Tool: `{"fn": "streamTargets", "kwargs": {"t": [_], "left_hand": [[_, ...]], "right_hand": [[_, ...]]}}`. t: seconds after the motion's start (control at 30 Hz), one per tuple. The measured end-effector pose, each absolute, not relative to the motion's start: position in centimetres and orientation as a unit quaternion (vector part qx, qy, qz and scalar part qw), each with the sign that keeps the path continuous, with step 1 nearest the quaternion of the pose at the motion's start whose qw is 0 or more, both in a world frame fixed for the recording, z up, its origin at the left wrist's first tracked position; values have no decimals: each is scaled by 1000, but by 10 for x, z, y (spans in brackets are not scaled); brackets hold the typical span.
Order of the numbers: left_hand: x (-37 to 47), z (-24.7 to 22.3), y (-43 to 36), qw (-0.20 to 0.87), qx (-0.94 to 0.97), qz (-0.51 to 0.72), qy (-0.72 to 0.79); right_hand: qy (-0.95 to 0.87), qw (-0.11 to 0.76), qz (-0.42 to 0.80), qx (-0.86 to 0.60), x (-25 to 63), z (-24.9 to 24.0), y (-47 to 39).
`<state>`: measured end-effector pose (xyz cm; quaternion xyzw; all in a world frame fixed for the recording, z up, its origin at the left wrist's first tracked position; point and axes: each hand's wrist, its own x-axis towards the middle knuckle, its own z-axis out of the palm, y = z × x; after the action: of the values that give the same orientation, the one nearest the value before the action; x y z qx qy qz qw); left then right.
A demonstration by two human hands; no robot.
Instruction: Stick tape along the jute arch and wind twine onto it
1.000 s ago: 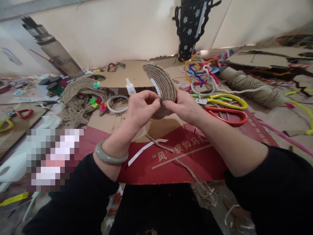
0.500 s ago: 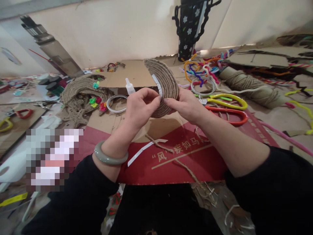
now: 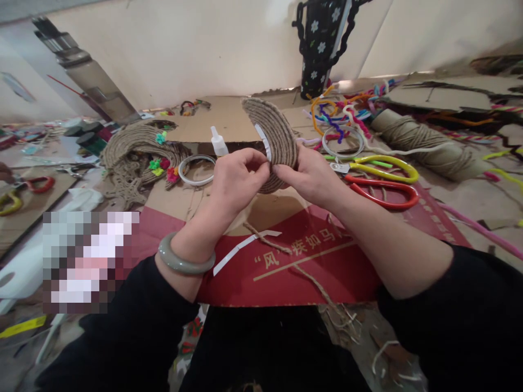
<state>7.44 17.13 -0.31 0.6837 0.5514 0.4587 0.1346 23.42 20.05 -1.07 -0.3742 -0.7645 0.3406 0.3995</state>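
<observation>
Above the cardboard, my right hand (image 3: 312, 173) is closed around the outer side of a crescent-shaped piece of coiled jute cord (image 3: 281, 128). A narrow white strip (image 3: 263, 140) runs along the crescent's inner edge. My left hand (image 3: 241, 177) pinches at the lower end of that strip, thumb and forefinger together, close to my right thumb. The crescent's lower part is partly hidden by my hands. Below them, a second white strip (image 3: 237, 253) and a loose length of jute cord (image 3: 312, 280) lie on the red-printed cardboard (image 3: 347, 277).
Red-and-yellow-handled scissors (image 3: 384, 182) lie to the right, before a jute cord spool (image 3: 425, 144). A white-tipped glue bottle (image 3: 219, 142), a tape roll (image 3: 196, 170) and another jute piece (image 3: 134, 147) sit left. A flowered black tumbler (image 3: 318, 49) stands behind. A person's fingers (image 3: 5, 173) show far left.
The view has shifted slightly. Both hands keep their hold on the jute crescent and strip, with only a tiny movement of my left fingers. Fingers have appeared by the far-left scissors.
</observation>
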Motion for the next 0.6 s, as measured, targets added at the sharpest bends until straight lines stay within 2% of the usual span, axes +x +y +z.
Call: {"fn": "streamTargets", "kwargs": {"t": [0.17, 0.4, 0.6], "left_hand": [[75, -2, 170, 137, 680, 452, 560], [76, -3, 170, 74, 702, 438, 557], [74, -3, 171, 87, 698, 447, 553]], "right_hand": [[-770, 404, 308, -387, 232, -10, 199], [-783, 408, 262, -389, 232, -9, 198], [-777, 417, 280, -379, 231, -9, 197]]}}
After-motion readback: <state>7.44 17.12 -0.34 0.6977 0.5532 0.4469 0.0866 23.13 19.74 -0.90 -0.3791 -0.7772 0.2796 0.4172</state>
